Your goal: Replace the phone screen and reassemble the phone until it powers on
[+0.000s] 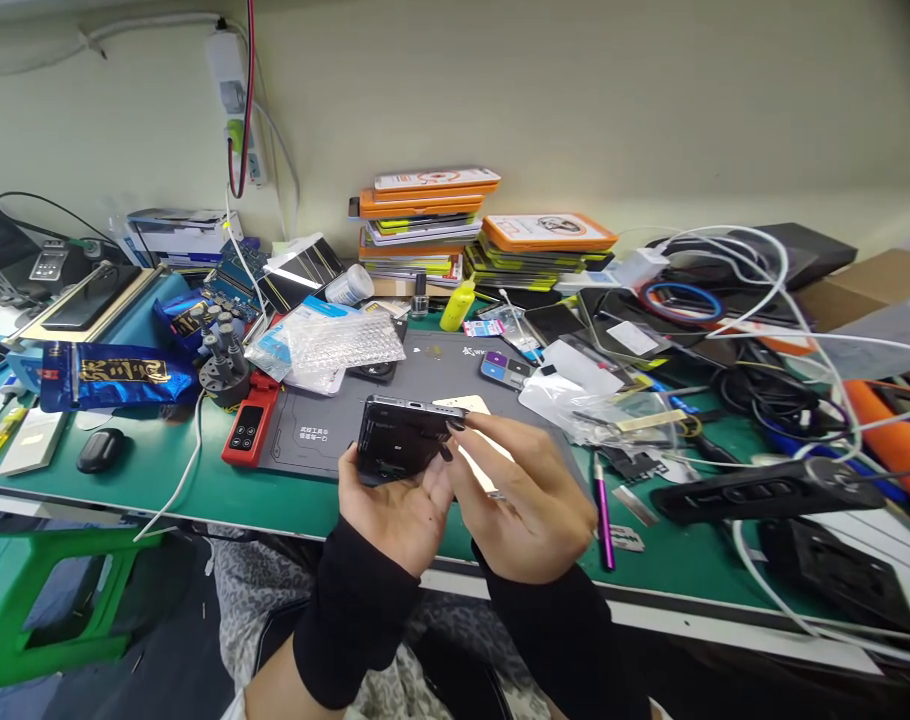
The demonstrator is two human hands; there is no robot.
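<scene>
A dark smartphone [399, 440] with a glossy face is held tilted above the work mat, its port edge turned up toward me. My left hand [395, 515] cups it from below, palm up, with fingers under and around it. My right hand [526, 490] is closed at the phone's right end, thumb and index fingertips pinching at its corner. Dark spots show at those fingertips; whether they are nails or a small part I cannot tell. Behind the right hand, a pale cream sheet [462, 404] lies partly hidden on the grey mat [312, 435].
Left of the mat stand a red device [249, 425], a screwdriver holder [224, 365] and a black earbud case [101, 451]. A purple pen-like tool [603, 515], a razor blade [626, 538] and a black handheld device [766, 490] lie right. Stacked boxes [425, 215] line the wall.
</scene>
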